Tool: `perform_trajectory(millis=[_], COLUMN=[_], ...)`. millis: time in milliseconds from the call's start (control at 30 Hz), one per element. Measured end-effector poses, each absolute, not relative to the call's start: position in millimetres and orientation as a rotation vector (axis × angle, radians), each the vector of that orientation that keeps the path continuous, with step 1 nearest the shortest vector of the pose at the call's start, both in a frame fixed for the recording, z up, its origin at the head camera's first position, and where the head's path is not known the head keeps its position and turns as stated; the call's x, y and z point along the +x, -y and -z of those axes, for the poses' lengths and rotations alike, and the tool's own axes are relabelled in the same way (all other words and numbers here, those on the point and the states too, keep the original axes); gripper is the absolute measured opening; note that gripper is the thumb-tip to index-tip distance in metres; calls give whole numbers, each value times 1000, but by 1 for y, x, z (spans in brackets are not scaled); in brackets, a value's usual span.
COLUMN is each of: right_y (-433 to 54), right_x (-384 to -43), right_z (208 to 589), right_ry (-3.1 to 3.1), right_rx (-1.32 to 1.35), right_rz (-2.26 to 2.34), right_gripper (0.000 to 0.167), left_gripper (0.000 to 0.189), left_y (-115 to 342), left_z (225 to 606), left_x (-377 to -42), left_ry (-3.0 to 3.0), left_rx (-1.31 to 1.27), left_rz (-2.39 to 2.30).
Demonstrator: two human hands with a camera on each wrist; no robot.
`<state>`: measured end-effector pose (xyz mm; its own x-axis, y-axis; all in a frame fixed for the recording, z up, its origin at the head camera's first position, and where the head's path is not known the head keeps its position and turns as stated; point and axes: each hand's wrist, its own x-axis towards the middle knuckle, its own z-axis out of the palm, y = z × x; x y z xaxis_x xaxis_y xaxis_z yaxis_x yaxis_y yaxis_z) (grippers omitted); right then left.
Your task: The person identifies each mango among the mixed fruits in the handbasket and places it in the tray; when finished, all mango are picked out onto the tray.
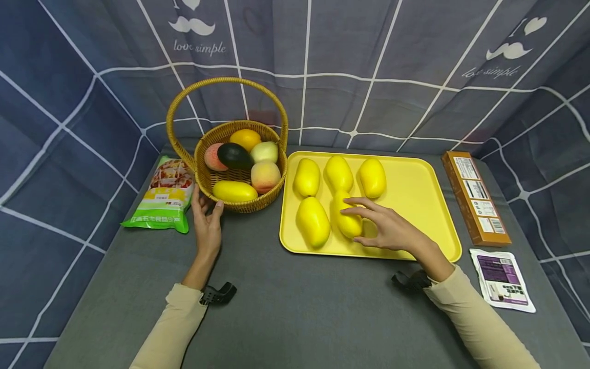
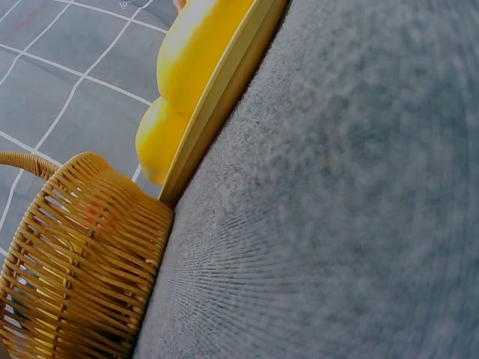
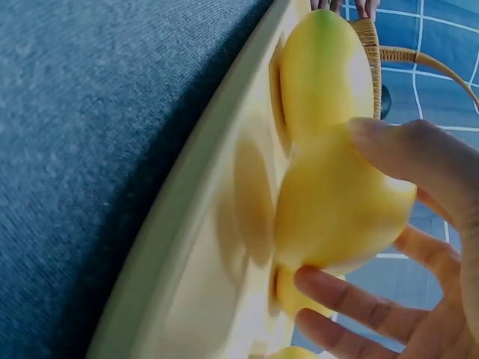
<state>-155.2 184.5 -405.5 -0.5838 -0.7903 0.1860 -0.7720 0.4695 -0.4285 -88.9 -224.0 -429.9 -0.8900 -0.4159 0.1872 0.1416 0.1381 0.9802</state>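
Several yellow mangoes lie in two rows on a yellow tray (image 1: 415,205). My right hand (image 1: 384,225) holds a front-row mango (image 1: 349,220) between thumb and fingers. In the right wrist view, the thumb (image 3: 404,146) lies on one side of it and fingertips (image 3: 318,280) on the other. Another mango (image 1: 313,222) lies to its left. My left hand (image 1: 207,223) rests against the front left of a wicker basket (image 1: 249,206), its fingers and thumb spread at the wall. In the left wrist view the basket (image 2: 82,262) shows, but not the hand.
The basket holds an orange (image 1: 246,139), an avocado (image 1: 235,156), peaches (image 1: 266,176), a pale green fruit (image 1: 265,152) and a long yellow fruit (image 1: 235,191). A green food bag (image 1: 161,205) lies left; a brown box (image 1: 477,200) and white-purple packet (image 1: 502,279) lie right.
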Motion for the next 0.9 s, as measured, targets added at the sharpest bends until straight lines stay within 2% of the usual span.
perform_trajectory(millis=[167,900], right_y=[-181,-168], right_x=[-158,-163], right_z=[405,400], right_ry=[-2650,-2584], right_rx=[-1465,-1394], right_rz=[699,793], right_gripper=[70,80], left_gripper=[69,69], left_y=[225,225], left_z=[429,430], left_x=[-89,-87], left_ry=[2003,2029], left_rx=[267,283], left_rz=[1802,1787])
